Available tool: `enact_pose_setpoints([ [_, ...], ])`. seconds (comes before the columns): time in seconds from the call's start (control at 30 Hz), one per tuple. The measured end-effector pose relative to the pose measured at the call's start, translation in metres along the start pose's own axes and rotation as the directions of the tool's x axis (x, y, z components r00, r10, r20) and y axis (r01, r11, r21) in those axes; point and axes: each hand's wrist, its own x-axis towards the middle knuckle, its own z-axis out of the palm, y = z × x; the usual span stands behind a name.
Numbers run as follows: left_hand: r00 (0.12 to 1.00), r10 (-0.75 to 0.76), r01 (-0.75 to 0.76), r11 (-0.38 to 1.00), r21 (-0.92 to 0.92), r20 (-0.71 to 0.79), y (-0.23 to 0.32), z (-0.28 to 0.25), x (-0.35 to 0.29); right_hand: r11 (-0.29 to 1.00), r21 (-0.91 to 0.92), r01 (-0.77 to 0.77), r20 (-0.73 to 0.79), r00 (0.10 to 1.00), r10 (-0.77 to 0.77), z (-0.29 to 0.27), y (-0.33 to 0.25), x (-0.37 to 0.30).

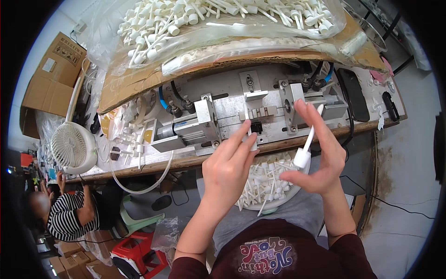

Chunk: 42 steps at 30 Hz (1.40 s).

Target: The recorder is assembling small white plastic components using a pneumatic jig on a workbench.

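My left hand (227,169) pinches a thin white tube (249,133) between fingertips, right in front of the metal press fixture (232,104). My right hand (320,156) holds a white pump nozzle part (306,144) with its stem tilted up to the right. Both hands hover over a white bowl (274,202) on my lap, filled with several of the same white parts (267,183). The fixture sits on a wooden bench (186,162).
A clear bag of many white parts (223,18) lies on cardboard (139,79) behind the fixture. A black phone (353,93) lies to the right, a small white fan (72,146) to the left. A seated person in a striped shirt (69,216) is lower left, by a red stool (139,253).
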Motion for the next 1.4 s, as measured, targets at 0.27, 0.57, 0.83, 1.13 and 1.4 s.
enact_pose_setpoints([
  [0.27,0.992,0.063,-0.086,0.974,0.209,0.111,0.004,-0.003,0.017,0.986,0.106,-0.127,0.077,0.99,0.12,-0.007,-0.002,-0.008],
  [0.57,0.986,-0.008,0.014,0.999,-0.034,0.169,0.006,-0.025,0.035,0.973,0.097,-0.208,0.078,0.977,0.201,-0.009,-0.015,-0.009],
  [0.83,0.959,0.095,-0.049,0.983,0.175,-0.266,-0.047,-0.08,0.155,0.995,-0.101,0.002,0.057,0.998,0.004,0.023,-0.005,-0.008],
  [1.13,0.997,-0.048,0.07,0.9,0.431,-0.061,-0.119,-0.049,0.226,0.834,-0.491,0.25,0.35,0.934,-0.073,0.052,-0.003,-0.006],
  [1.4,0.961,-0.27,0.199,0.822,0.534,0.056,-0.119,-0.042,0.241,0.832,-0.471,0.294,0.366,0.923,-0.119,0.047,0.003,-0.003],
])
